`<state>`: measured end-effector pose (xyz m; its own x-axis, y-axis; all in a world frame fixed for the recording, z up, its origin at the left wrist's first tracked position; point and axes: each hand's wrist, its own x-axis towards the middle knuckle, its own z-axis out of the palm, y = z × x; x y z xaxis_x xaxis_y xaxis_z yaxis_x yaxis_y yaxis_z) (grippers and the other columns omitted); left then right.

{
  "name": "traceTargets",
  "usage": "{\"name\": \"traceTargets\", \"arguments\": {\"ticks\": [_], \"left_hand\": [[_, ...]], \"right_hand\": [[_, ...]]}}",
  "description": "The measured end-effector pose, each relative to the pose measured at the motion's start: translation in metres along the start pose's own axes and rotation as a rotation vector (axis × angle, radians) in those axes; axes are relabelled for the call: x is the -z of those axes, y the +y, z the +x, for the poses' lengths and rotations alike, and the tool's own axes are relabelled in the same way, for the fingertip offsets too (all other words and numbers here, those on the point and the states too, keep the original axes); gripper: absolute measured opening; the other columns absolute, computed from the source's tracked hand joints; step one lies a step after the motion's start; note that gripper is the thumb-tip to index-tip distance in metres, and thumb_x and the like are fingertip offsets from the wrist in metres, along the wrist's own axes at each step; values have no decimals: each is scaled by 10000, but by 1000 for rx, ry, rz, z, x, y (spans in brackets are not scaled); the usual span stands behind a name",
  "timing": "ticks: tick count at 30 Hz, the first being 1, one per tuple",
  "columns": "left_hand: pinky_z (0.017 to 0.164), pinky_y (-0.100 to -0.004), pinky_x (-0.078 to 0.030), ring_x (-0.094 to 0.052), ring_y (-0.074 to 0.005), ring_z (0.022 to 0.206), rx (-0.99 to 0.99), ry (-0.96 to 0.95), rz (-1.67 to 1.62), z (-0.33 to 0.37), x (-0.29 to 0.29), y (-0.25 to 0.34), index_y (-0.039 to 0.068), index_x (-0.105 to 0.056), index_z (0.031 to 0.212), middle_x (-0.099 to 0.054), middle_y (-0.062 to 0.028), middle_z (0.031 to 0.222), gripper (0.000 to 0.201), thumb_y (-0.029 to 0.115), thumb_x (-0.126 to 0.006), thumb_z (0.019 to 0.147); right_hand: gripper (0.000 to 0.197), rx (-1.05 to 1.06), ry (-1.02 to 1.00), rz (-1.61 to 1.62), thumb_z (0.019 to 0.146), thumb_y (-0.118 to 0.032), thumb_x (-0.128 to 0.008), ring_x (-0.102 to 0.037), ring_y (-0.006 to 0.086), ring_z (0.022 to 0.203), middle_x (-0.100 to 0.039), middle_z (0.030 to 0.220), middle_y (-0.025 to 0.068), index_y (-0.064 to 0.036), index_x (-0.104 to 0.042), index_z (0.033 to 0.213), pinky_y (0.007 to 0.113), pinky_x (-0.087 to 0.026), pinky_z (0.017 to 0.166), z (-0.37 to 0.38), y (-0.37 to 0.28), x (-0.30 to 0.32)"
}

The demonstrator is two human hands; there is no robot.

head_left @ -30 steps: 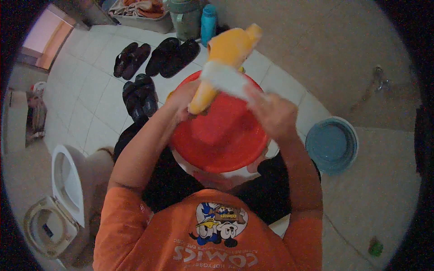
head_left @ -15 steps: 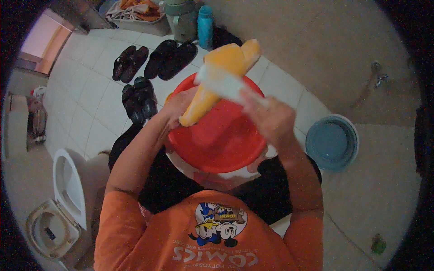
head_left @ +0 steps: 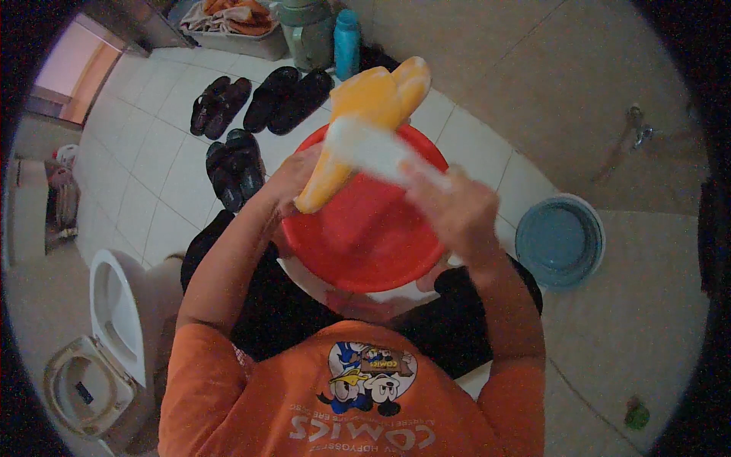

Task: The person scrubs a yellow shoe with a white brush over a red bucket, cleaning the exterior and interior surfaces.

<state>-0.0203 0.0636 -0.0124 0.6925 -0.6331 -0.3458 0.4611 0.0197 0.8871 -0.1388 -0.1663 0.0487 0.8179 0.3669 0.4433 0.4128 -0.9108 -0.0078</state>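
Note:
My left hand [head_left: 292,181] is closed on a yellow slipper [head_left: 369,95], partly behind it; most of its fingers are hidden. The slipper is tilted above a red basin [head_left: 365,259], its narrow end near my left wrist and its strapped end pointing up and away. Pale patches like suds show on its far end. In my right hand [head_left: 463,209], fingers closed, is a white brush [head_left: 373,152] that lies across the slipper. The brush head is blurred, so its bristles cannot be made out. The basin stands between my knees.
Black slippers [head_left: 289,99] lie on the tiled floor ahead. Beyond them are a blue bottle [head_left: 346,46], a pale green flask [head_left: 306,38] and a tub [head_left: 266,44] of cloths. A grey-blue bucket [head_left: 560,242] stands right, a toilet [head_left: 118,305] left, a tap [head_left: 642,135] on the right wall.
The slipper has moved slightly up and left, turning a little so more of its strapped end shows. The brush has shifted slightly along it. Both hands keep their hold.

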Motion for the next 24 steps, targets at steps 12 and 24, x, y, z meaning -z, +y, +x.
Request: {"name": "traceTargets", "arguments": {"ticks": [12, 24], "left_hand": [[772, -280, -479, -585, -136, 890, -16, 135, 72, 9, -1, 2, 10, -492, 1194, -595, -67, 1042, 454, 369, -482, 916], [770, -252, -465, -572, -107, 901, 53, 79, 147, 11, 2, -1, 13, -510, 1178, -596, -50, 1021, 447, 381, -445, 933]], "right_hand": [[429, 23, 5, 25, 710, -220, -706, -464, 167, 467, -438, 602, 24, -232, -620, 1131, 286, -407, 395, -2, -17, -9], [449, -17, 129, -18, 707, -213, -712, -491, 171, 480, -577, 690, 49, -164, -613, 1141, 285, -422, 421, -2, -8, -2]]}}
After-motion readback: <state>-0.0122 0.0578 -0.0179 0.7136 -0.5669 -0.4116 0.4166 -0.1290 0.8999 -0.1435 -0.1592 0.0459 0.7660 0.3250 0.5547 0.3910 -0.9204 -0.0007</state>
